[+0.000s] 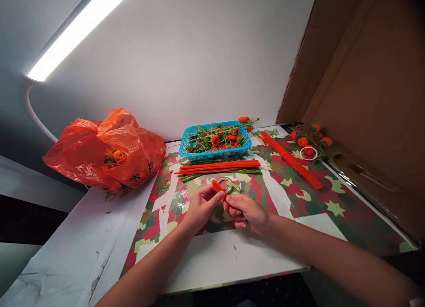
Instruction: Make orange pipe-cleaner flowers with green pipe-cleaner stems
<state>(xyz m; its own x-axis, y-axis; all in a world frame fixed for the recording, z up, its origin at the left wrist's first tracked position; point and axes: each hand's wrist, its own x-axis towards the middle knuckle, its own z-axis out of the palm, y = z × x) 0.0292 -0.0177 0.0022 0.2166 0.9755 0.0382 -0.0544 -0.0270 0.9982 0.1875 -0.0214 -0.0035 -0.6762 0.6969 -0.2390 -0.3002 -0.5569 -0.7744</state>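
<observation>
My left hand [203, 205] pinches a coiled orange pipe cleaner [217, 186] between thumb and fingers, its ribbed end pointing up and left. My right hand [247, 211] grips the lower end of the same piece, fingers curled and close against the left hand. Just behind the fingertips lies a roll of pale green tape [229, 185], partly covered by the held piece. Beyond it is a bundle of straight orange pipe cleaners [221, 166], lying across several green stems [235, 171].
A blue basket [215, 155] of orange flowers stands behind. On the left sits a red plastic bag [83, 152] with flowers inside. Rightward lie another orange bundle [292, 161], more flowers [303, 141] and a white ring [301, 153]. A cardboard wall [361, 76] borders the right; a lamp [76, 34] hangs upper left.
</observation>
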